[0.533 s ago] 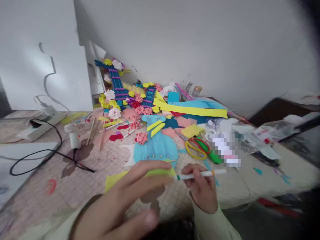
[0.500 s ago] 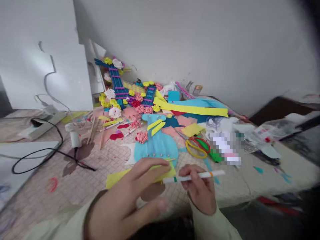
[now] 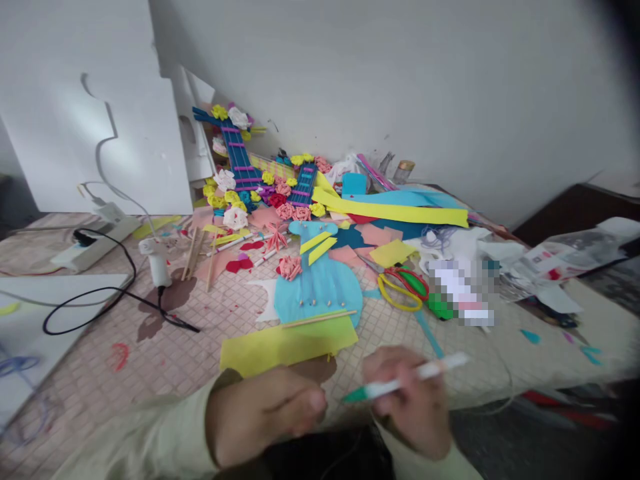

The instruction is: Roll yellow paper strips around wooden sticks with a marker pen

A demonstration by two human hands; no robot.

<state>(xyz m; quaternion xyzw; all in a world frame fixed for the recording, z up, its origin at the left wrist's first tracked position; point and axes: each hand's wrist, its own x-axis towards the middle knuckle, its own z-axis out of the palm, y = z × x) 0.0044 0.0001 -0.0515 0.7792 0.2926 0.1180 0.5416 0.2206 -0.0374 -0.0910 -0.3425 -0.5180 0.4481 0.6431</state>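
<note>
View from your head, looking down over a cluttered craft surface [image 3: 165, 360] covered with a checked cloth.

Your right hand [image 3: 415, 410] is clamped on a white marker [image 3: 431, 369]. Its green tip points left, toward your other hand, and its barrel slants up to the right. The marker is off the cloth, near the front edge of the surface. Your left hand [image 3: 265, 415] is blurred, with its fingers curled together in a loose fist just below the near edge of a yellow paper sheet [image 3: 287, 343].

The yellow paper sheet lies flat in front of both hands. A thin wooden stick [image 3: 320, 318] lies along its far edge, where the sheet meets a light blue paper cutout [image 3: 320, 290]. Two yellow strips lie across the upper part of that cutout.

To the right of the cutout are yellow-handled scissors [image 3: 397, 297], just beside a red and green pair [image 3: 414, 280]. At the left are a white glue gun [image 3: 158, 263] with a black cord [image 3: 90, 307] and a power strip [image 3: 95, 243]. Against the wall are blue ladder-like frames [image 3: 239, 160] trimmed with paper flowers, and beside them long yellow and blue paper strips [image 3: 400, 212].
</note>
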